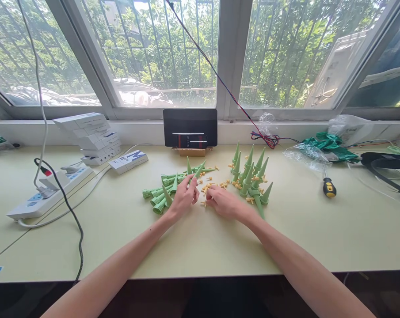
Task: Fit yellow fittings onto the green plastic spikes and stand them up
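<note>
My left hand (184,196) is closed around a green plastic watering spike (199,170), its pointed tip showing above the fingers. Beside and behind that hand lies a group of green spikes (158,193), mostly on their sides. My right hand (223,202) is at the near edge of a small pile of yellow valve pieces (222,184). Its fingers are bent together at a yellow valve (203,203), and what lies between the fingertips is partly hidden. On the right, several green spikes with yellow valves (248,179) stand upright, with one lying in front.
A tablet (190,126) and a phone (192,141) lean on a stand at the back. White boxes (95,137) and a power strip (50,192) are on the left. A screwdriver (329,187), plastic wrapping (325,148) and a black strap (385,163) lie to the right.
</note>
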Action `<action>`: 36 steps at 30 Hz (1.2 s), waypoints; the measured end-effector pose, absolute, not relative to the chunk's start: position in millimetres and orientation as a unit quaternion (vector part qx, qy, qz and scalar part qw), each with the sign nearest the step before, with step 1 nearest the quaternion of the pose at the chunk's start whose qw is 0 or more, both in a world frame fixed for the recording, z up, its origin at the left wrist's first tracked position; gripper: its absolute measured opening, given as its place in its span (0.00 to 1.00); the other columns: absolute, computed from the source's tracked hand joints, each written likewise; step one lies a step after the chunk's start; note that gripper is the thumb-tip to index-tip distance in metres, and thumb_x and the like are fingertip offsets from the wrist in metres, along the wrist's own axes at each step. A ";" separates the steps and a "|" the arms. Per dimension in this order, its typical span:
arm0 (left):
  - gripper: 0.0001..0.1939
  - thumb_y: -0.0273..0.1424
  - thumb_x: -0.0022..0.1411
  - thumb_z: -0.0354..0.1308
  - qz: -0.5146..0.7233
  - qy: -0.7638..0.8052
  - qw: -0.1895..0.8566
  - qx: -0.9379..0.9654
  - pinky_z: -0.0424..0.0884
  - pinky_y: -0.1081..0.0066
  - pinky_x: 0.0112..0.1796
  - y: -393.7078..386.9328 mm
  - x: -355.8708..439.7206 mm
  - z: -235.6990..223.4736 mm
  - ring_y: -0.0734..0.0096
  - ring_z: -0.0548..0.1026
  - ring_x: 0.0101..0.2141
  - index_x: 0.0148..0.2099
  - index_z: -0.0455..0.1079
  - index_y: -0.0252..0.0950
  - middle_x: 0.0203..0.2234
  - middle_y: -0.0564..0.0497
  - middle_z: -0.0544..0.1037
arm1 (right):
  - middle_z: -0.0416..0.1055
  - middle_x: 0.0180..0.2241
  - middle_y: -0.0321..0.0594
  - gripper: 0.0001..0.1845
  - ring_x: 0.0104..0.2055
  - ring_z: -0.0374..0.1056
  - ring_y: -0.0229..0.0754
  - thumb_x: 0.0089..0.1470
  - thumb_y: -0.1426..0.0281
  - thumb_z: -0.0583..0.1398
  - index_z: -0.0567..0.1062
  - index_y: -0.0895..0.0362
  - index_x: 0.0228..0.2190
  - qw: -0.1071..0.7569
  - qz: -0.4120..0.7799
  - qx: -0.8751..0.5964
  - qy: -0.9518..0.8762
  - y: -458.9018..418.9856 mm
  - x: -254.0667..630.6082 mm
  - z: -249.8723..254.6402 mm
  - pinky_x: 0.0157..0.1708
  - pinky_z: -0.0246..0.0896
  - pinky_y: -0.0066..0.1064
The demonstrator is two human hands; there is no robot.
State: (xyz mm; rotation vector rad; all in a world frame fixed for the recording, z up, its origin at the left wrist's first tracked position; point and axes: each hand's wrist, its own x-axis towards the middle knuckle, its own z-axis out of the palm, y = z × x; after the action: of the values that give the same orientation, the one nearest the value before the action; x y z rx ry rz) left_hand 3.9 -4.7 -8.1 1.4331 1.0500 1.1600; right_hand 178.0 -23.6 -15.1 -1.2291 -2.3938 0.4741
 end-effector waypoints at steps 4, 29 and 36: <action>0.18 0.47 0.64 0.52 0.504 0.414 0.512 0.559 0.58 0.78 0.16 -5.4 5.5 -6.0 0.81 0.65 0.18 0.37 0.62 0.36 0.27 0.56 0.64 | 0.63 0.32 0.38 0.10 0.33 0.60 0.39 0.61 0.76 0.50 0.61 0.55 0.27 0.212 0.165 -0.441 -0.856 -24.3 176.4 -14.7 0.33 0.55 0.29; 0.13 0.40 0.61 0.58 0.507 0.366 0.582 0.521 0.62 0.75 0.21 -8.3 6.1 -6.4 0.79 0.64 0.23 0.40 0.70 0.34 0.33 0.51 0.68 | 0.63 0.41 0.42 0.04 0.39 0.63 0.41 0.57 0.75 0.55 0.66 0.56 0.35 0.150 0.211 -0.441 -0.859 -28.7 184.2 -2.6 0.38 0.59 0.31; 0.13 0.39 0.60 0.59 0.509 0.373 0.570 0.526 0.63 0.74 0.22 -8.9 6.5 -4.5 0.79 0.65 0.24 0.38 0.71 0.32 0.37 0.47 0.71 | 0.65 0.38 0.42 0.04 0.39 0.63 0.41 0.60 0.74 0.53 0.64 0.56 0.32 0.175 0.193 -0.434 -0.862 -27.0 181.5 -11.0 0.37 0.58 0.31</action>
State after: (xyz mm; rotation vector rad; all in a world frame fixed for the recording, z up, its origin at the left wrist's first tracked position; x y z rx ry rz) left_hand 6.5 -8.9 -4.5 1.2341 0.8757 1.1946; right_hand 181.5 -27.0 -11.0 -1.2301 -2.4433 0.5467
